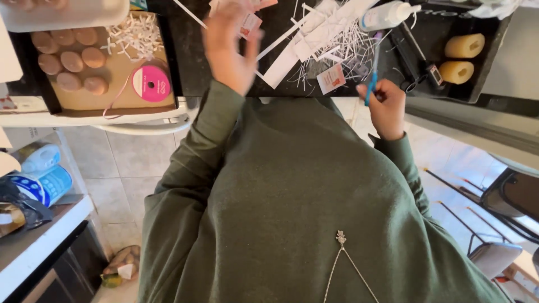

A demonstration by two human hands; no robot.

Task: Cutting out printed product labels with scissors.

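Observation:
My left hand (227, 47) is raised over the dark table (193, 67), blurred, with its fingers around a small white paper tag with a red mark (249, 23). My right hand (384, 104) is closed around a blue-handled tool (372, 76) that looks like scissors, near the table's front edge. Between the hands lie white paper strips and shreds (323, 39) and another small tag (331, 78). My green sweater fills the lower frame.
A cardboard tray (120, 90) at the left holds several round tan pieces (70, 59) and a pink ribbon spool (150, 83). A white bottle (387, 14) and two yellow cylinders (460, 59) sit at the right. Containers (42, 174) stand on a low shelf.

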